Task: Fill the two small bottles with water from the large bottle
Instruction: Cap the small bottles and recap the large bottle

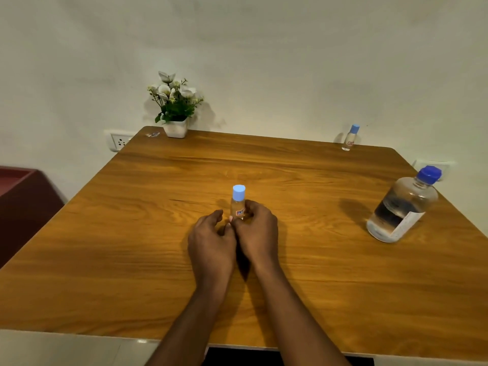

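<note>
A small clear bottle (238, 202) with a light blue cap stands upright at the middle of the wooden table (132, 233). My right hand (257, 231) grips its lower body, fingers wrapped around the label. My left hand (211, 239) rests beside it on the left, fingers curled and touching the right hand near the bottle's base; whether it touches the bottle is unclear. A second small capped bottle (350, 138) stands at the far right edge by the wall. The large clear bottle (401, 207), blue-capped and partly full of water, stands at the right.
A white pot of flowers (175, 107) sits at the table's far left corner, with a small scrap (153, 134) next to it. A wall socket (120, 141) is behind the left corner. A dark red piece of furniture (23, 202) stands left of the table.
</note>
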The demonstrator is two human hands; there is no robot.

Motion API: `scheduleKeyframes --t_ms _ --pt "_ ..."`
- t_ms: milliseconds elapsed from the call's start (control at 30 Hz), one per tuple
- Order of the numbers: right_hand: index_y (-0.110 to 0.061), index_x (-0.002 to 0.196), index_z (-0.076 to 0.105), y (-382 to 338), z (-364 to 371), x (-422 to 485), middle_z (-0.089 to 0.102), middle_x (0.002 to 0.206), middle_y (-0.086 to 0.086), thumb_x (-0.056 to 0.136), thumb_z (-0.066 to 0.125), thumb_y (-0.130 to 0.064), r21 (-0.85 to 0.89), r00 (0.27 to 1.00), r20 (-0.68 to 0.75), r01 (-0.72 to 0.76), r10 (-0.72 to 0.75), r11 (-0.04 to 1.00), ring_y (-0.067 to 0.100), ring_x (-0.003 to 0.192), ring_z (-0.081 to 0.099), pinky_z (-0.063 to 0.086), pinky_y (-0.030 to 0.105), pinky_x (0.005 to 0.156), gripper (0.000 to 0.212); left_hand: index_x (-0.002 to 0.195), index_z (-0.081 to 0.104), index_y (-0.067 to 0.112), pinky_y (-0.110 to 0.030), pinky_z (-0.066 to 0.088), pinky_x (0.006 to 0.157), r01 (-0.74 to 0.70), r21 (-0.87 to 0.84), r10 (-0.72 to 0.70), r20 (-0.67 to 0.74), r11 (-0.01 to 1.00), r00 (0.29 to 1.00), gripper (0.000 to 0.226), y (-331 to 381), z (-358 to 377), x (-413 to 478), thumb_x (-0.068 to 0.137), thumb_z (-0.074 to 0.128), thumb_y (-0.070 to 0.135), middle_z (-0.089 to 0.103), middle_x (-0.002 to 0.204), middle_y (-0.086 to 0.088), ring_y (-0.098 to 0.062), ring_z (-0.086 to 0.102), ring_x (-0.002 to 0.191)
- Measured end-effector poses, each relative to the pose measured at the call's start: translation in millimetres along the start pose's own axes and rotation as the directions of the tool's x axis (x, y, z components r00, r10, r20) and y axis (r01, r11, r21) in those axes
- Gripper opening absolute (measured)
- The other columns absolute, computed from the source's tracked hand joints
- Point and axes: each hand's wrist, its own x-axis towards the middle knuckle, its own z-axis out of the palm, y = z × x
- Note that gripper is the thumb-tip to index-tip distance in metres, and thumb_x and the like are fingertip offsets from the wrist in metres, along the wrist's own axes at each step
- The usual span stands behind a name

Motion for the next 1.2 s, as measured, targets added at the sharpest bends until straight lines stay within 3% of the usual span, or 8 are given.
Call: scheduleKeyframes --t_ms 167,300,567,867,1067,1200 --pt "-0.023 0.085 0.069 2.6 -2.8 0.4 0.066 0.076 -0.013 0.079 0.071 -0.017 0.025 0.999 -0.052 -0.001 0.003 1.000 0.005 0.074 0.062 0.054 0.036 0.070 0.009 0.120 0.064 0.010 -0.031 0.047 0.088 -0.024 0.005 0.024 0.024 1.000 0.999 0.036 1.7 7.4 1.5 0.085 0.067 0.018 0.067 0.115 -0.008 -0.022 0.063 0.106" --pt "-0.026 0.085 0.067 10.2 -22.2 12.7 0.065 0.074 -0.016 0.079 0.071 -0.016 0.083 0.983 -0.176 -0.039 0.053 0.996 0.003 0.073 0.062 0.054 0.034 0.070 0.012 0.122 0.063 0.011 -0.032 0.047 0.090 -0.039 -0.023 0.041 0.083 0.999 0.996 0.038 17.6 33.7 6.8 0.085 0.067 0.020 0.067 0.116 -0.008 -0.023 0.062 0.108" --pt "-0.025 0.081 0.066 46.5 -75.0 73.8 0.065 0.073 -0.011 0.079 0.071 -0.020 0.088 0.894 -0.410 -0.160 0.182 0.983 0.009 0.073 0.063 0.051 0.032 0.068 0.008 0.123 0.062 0.012 -0.029 0.044 0.087 -0.150 -0.024 0.150 0.285 0.988 0.947 0.039 60.7 121.0 23.1 0.086 0.065 0.026 0.066 0.118 -0.007 -0.023 0.061 0.109" --pt "-0.023 0.082 0.066 77.5 -90.0 173.7 0.065 0.075 -0.009 0.082 0.069 -0.020 0.037 0.819 -0.532 -0.230 0.214 0.972 0.012 0.071 0.060 0.041 0.028 0.058 0.004 0.124 0.061 0.012 -0.034 0.048 0.093 -0.253 -0.005 0.233 0.408 0.967 0.883 0.042 84.7 218.8 87.3 0.086 0.064 0.029 0.065 0.122 -0.007 -0.023 0.059 0.113" --pt "-0.021 0.088 0.068 102.0 -88.0 250.9 0.071 0.087 -0.003 0.082 0.072 -0.024 -0.033 0.763 -0.614 -0.278 0.200 0.960 0.018 0.082 0.064 0.053 0.040 0.075 0.008 0.126 0.060 0.011 -0.034 0.045 0.094 -0.281 0.000 0.253 0.431 0.960 0.866 0.041 95.4 276.3 130.7 0.087 0.063 0.023 0.063 0.124 -0.008 -0.023 0.058 0.115" --pt "-0.020 0.088 0.067 117.6 -90.2 291.0 0.071 0.089 -0.001 0.083 0.072 -0.027 -0.053 0.729 -0.653 -0.313 0.204 0.948 0.020 0.083 0.064 0.053 0.039 0.075 0.010 0.126 0.060 0.011 -0.034 0.045 0.094 -0.309 -0.009 0.282 0.439 0.951 0.853 0.039 102.2 312.3 155.4 0.088 0.061 0.023 0.064 0.124 -0.008 -0.024 0.058 0.114"
